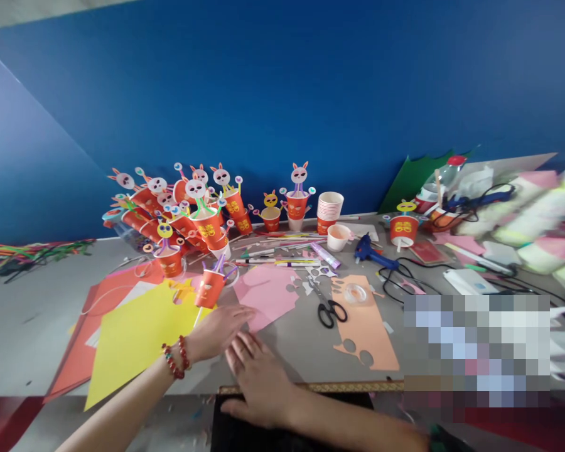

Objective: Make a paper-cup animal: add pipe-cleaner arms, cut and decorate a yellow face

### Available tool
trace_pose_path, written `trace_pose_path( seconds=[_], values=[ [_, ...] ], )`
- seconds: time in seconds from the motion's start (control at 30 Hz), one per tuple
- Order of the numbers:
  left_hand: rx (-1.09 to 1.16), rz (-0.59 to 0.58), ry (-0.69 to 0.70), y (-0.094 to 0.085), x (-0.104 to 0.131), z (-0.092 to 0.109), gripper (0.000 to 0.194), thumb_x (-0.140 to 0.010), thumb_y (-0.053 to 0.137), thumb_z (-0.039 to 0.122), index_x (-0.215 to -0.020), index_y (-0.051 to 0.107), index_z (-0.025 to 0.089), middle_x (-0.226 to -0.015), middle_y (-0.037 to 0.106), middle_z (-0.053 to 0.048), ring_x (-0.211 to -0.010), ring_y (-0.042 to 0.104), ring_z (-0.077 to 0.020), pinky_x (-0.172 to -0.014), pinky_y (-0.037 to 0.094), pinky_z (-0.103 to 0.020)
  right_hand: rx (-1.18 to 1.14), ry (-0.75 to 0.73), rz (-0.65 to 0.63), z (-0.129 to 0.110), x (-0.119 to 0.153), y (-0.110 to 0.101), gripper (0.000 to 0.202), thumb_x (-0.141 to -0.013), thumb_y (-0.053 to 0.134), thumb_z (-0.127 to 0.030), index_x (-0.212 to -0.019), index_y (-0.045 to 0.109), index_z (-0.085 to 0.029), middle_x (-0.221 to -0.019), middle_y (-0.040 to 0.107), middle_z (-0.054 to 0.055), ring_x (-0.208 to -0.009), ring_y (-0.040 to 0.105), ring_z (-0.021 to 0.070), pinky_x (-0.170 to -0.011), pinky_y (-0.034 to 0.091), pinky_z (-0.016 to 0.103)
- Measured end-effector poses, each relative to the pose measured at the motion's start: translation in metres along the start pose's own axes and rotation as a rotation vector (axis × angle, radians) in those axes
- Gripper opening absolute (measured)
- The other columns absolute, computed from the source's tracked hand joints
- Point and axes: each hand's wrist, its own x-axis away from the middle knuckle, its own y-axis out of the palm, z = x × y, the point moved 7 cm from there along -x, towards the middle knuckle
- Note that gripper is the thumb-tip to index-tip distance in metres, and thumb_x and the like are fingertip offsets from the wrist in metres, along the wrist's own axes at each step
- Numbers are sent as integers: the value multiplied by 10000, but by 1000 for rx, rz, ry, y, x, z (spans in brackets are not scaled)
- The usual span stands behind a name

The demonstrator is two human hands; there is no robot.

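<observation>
My left hand point(223, 328), with red bead bracelets point(175, 358) at the wrist, reaches over the grey table with its fingers stretched to the right. Just below it, my right hand point(258, 373) lies flat near the table's front edge, thumb spread, fingertips close under the left palm. I see nothing held in either one. Beyond the left hand, a red paper cup point(210, 287) with purple strips on top and a white stick below leans to one side. Pink paper point(268, 292) lies past the left fingertips, and yellow paper point(136, 339) spreads out to the left.
Several red cup puppets with rabbit heads point(196, 188) crowd the back left. Black-handled scissors point(330, 312) and cut orange paper point(371, 339) lie right of my hands. Farther back are a blue glue gun point(374, 254), stacked paper cups point(328, 213) and dark cables point(405, 276).
</observation>
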Motion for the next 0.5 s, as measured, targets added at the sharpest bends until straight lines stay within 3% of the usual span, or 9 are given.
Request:
trace_pose_path(
  seconds=[0.03,0.1,0.13,0.2,0.27,0.3,0.37,0.4,0.5],
  values=[
    [8,10,-1,0,1,-1,513,-875,397,71,-1353,548,179,-1368,624,-80,-1260,585,-213,-1068,480,-392,-39,-117,-50,-7,4,3,661,-911,563,-563,-1378,513,-98,-1475,496,199,-1382,430,332,-1145,334,454],
    [29,28,12,0,1,-2,515,-887,388,67,-1356,553,203,-1348,640,-69,-1244,596,-204,-1068,482,-392,-161,-537,-192,-34,17,11,299,-959,578,-358,-1217,640,-221,-1402,603,23,-1298,531,147,-1096,361,213],
    [38,33,22,0,1,-3,520,-890,386,65,-1360,552,211,-1345,642,-67,-1243,597,-201,-1065,485,-389,-215,-625,-204,-40,21,10,230,-973,563,-280,-1178,656,-234,-1397,605,-15,-1277,539,96,-1082,343,157],
    [44,34,39,1,-1,-2,522,-895,389,66,-1369,551,215,-1342,643,-69,-1246,593,-200,-1059,491,-380,-208,-296,-54,-21,7,4,326,-945,597,-386,-1217,626,-207,-1391,606,56,-1310,514,195,-1150,315,330],
    [31,35,40,1,-2,-2,498,-920,390,90,-1375,549,217,-1335,648,-72,-1247,592,-201,-1060,490,-375,-223,-50,-14,-9,-1,6,460,-880,660,-471,-1241,605,-191,-1387,601,114,-1311,509,282,-1133,335,449],
    [21,40,35,0,-2,-1,473,-940,394,118,-1376,548,220,-1325,655,-70,-1235,601,-203,-1057,491,-376,-276,-96,-84,-15,-3,13,439,-874,672,-467,-1219,617,-201,-1385,606,101,-1296,529,270,-1111,370,408],
    [4,62,22,-3,-2,-1,432,-973,402,184,-1381,538,221,-1332,649,-71,-1217,612,-208,-1041,502,-379,-479,-424,-353,-44,3,29,147,-946,619,-298,-1065,688,-248,-1334,654,-10,-1192,617,121,-995,427,159],
    [-5,76,16,-5,-2,0,417,-981,412,212,-1377,539,217,-1353,633,-76,-1221,608,-214,-1032,507,-383,-569,-489,-397,-49,6,31,141,-974,572,-227,-1033,700,-232,-1347,644,-19,-1183,618,77,-950,418,89],
    [-24,108,26,-12,3,7,301,-975,454,250,-1187,665,216,-1441,552,-86,-1285,551,-243,-1056,486,-417,-611,-142,-107,-9,8,11,164,-928,642,-289,-955,727,-151,-1215,711,62,-1124,657,153,-954,451,165]
  ],
)
